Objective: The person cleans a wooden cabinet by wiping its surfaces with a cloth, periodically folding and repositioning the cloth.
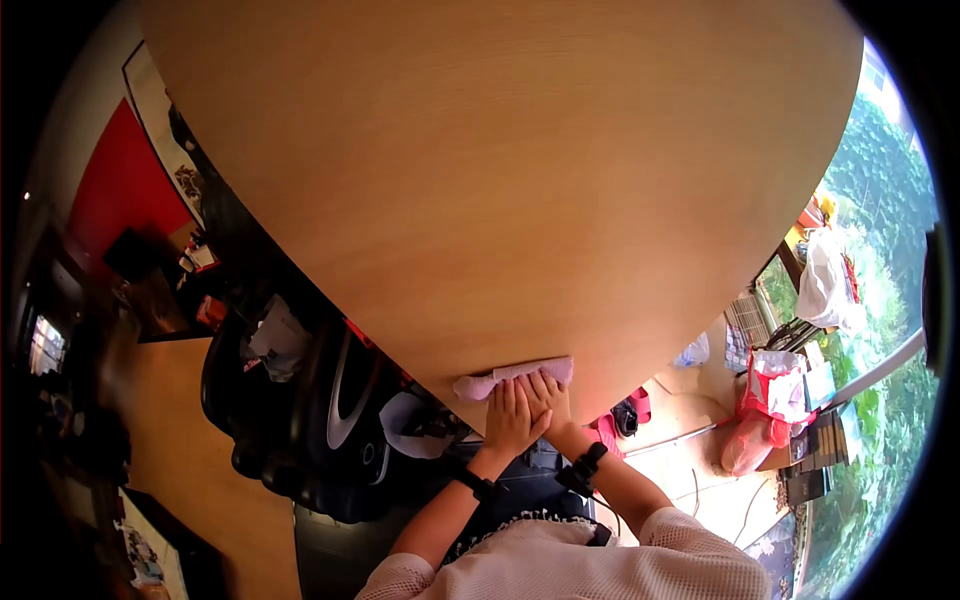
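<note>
A pink cloth [480, 385], folded into a long strip, lies on the wooden tabletop [520, 180] close to its near edge. My left hand [513, 418] rests on the cloth with its fingers stretched forward. Beside it, my right hand [547, 398] lies with its fingers out over the cloth, and the two hands touch and partly overlap. Both palms face down, so their undersides are hidden. Each wrist wears a dark band.
Left of the table stands a black padded chair [300, 420] with a plastic bag [280, 335] on it. On the right, red and white bags [775, 390], pink shoes [608, 432] and cables are on the floor near a large window [885, 250].
</note>
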{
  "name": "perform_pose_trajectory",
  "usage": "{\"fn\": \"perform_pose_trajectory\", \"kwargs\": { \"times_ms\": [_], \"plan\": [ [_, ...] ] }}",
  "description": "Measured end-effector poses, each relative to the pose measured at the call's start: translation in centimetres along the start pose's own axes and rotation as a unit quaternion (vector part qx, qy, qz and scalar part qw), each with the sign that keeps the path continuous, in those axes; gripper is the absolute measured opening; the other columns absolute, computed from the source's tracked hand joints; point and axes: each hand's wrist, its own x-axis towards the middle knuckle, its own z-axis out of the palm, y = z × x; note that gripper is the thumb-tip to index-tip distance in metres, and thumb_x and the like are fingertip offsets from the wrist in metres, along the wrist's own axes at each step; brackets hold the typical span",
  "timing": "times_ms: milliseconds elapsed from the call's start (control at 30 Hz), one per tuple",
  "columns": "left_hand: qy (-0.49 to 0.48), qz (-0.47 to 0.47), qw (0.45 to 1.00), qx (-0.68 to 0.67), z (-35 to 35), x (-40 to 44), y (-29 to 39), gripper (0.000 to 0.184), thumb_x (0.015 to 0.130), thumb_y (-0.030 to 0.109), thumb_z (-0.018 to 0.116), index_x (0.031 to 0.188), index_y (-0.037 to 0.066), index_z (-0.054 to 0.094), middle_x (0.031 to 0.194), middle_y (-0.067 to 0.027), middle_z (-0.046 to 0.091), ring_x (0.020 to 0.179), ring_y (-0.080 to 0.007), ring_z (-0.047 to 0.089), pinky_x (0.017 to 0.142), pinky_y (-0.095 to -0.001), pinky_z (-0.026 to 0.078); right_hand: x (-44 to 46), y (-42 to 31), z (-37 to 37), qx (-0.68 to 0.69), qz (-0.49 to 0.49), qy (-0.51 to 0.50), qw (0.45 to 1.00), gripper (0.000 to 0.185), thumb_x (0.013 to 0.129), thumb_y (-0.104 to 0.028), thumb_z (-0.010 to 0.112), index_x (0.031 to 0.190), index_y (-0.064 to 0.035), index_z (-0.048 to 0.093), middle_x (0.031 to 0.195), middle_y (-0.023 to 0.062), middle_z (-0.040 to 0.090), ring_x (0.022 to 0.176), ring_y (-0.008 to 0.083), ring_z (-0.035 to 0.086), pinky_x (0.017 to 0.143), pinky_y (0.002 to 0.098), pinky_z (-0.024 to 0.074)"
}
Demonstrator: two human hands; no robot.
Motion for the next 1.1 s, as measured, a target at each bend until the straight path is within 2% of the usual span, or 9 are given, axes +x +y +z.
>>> {"fn": "perform_pose_trajectory", "kwargs": {
  "times_ms": [133,333,433,567,733,767,900,967,1100],
  "plan": [
    [0.044,0.02,0.999,0.019,-0.4,0.4,-0.2,0.073,0.083,0.05,0.047,0.12,-0.013,0.04,0.122,-0.0303,0.041,0.109,-0.0435,0.042,0.095,-0.0497,0.033,0.1,0.0,-0.6,0.012,0.009,-0.043,0.999,0.044,0.079,-0.029,0.051,0.12,-0.0148,0.053,0.124,0.0045,0.048,0.108,0.0214,0.047,0.079,0.0482,0.0354],
    [0.036,0.049,0.996,-0.068,-2.4,0.5,-1.8,0.067,0.083,0.044,0.048,0.122,-0.01,0.04,0.125,-0.0264,0.041,0.112,-0.0377,0.043,0.096,-0.0448,0.033,2.1,-3.3,-1.5,-0.089,0.062,-0.077,0.991,0.042,0.081,-0.029,0.049,0.119,-0.0104,0.051,0.124,0.0131,0.044,0.109,0.0324,0.043,0.086,0.0539,0.0323],
    [0.096,0.057,0.99,-0.083,-6.5,2.7,-2.6,0.07,0.081,0.039,0.052,0.127,-0.01,0.034,0.13,-0.0265,0.037,0.116,-0.0394,0.039,0.098,-0.0461,0.03,5.2,-6.1,-0.2,-0.113,0.082,0.107,0.984,0.042,0.081,-0.03,0.049,0.118,-0.0076,0.05,0.123,0.018,0.043,0.108,0.0365,0.042,0.087,0.0567,0.0296],
    [0.263,0.104,0.953,-0.111,-13.0,6.9,-5.6,0.073,0.078,0.029,0.059,0.13,-0.011,0.028,0.135,-0.031,0.028,0.125,-0.044,0.029,0.104,-0.0494,0.021,14.4,-10.5,-4.9,-0.054,0.056,0.149,0.986,0.047,0.08,-0.032,0.052,0.117,-0.0029,0.051,0.124,0.0233,0.041,0.109,0.0408,0.04,0.097,0.0575,0.0161],
    [0.336,0.151,0.918,-0.148,-13.8,6.7,-9.1,0.076,0.077,0.033,0.06,0.13,-0.01,0.027,0.136,-0.0309,0.026,0.126,-0.0439,0.027,0.105,-0.0504,0.019,18.0,-13.9,-5.6,-0.046,0.056,0.219,0.973,0.052,0.078,-0.039,0.054,0.116,-0.0033,0.052,0.123,0.0216,0.043,0.108,0.0393,0.041,0.101,0.0575,0.0054],
    [0.323,0.124,0.925,-0.159,-13.5,6.4,-9.6,0.076,0.077,0.033,0.06,0.13,-0.01,0.027,0.136,-0.0311,0.026,0.125,-0.0443,0.028,0.104,-0.0503,0.02,17.5,-14.0,-4.7,-0.052,0.057,0.224,0.972,0.052,0.078,-0.04,0.054,0.115,-0.0036,0.053,0.123,0.0211,0.043,0.108,0.0388,0.041,0.101,0.0576,0.004],
    [0.221,0.056,0.937,-0.266,-12.3,4.1,-11.6,0.078,0.077,0.036,0.058,0.13,-0.011,0.026,0.133,-0.0331,0.028,0.12,-0.0465,0.034,0.099,-0.0498,0.029,13.4,-13.3,0.3,-0.155,0.009,0.196,0.968,0.041,0.074,-0.037,0.061,0.107,-0.0132,0.058,0.116,0.0146,0.048,0.102,0.0331,0.045,0.092,0.0507,0.0229],
    [0.126,0.048,0.937,-0.322,-13.4,3.6,-12.5,0.081,0.076,0.038,0.059,0.131,-0.011,0.025,0.131,-0.0336,0.03,0.118,-0.0471,0.036,0.096,-0.0492,0.033,12.7,-13.4,2.5,-0.128,-0.002,0.259,0.957,0.036,0.074,-0.034,0.061,0.105,-0.0166,0.059,0.116,0.012,0.048,0.1,0.0305,0.046,0.085,0.0464,0.0271],
    [0.124,0.014,0.928,-0.351,-14.4,3.5,-12.4,0.084,0.072,0.03,0.065,0.132,-0.011,0.024,0.127,-0.0321,0.036,0.117,-0.045,0.039,0.095,-0.0457,0.035,13.4,-15.1,1.6,-0.117,0.067,0.229,0.964,0.037,0.077,-0.034,0.057,0.109,-0.0147,0.059,0.119,0.0157,0.045,0.103,0.036,0.044,0.094,0.0535,0.0219]
  ]
}}
